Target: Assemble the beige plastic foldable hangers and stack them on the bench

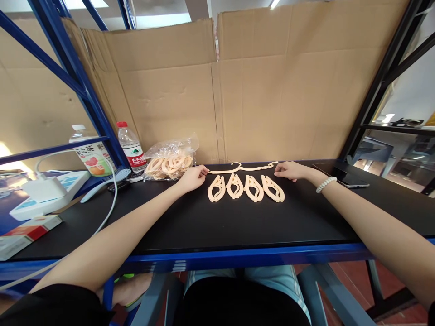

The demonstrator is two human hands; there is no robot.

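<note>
An unfolded cream plastic folding hanger (224, 171) lies across the black tabletop, its hook toward the cardboard. My left hand (193, 178) is closed, with thumb and fingers pinching the hanger's left end. At the right end is my right hand (291, 171), its fingers drawn together on the tip and partly hiding it. A white beaded bracelet (326, 184) circles that wrist. Nearer to me, several folded hangers lie in a row, from the leftmost folded hanger (213, 194) to the rightmost folded hanger (277, 194).
Behind my left hand sits a clear plastic bag (171, 158) of more folded hangers. Farther left stand a red-capped water bottle (132, 147), a juice bottle (91, 158), a power strip (73, 188) with a white cable, and a small box (29, 235). A phone (343, 176) lies right.
</note>
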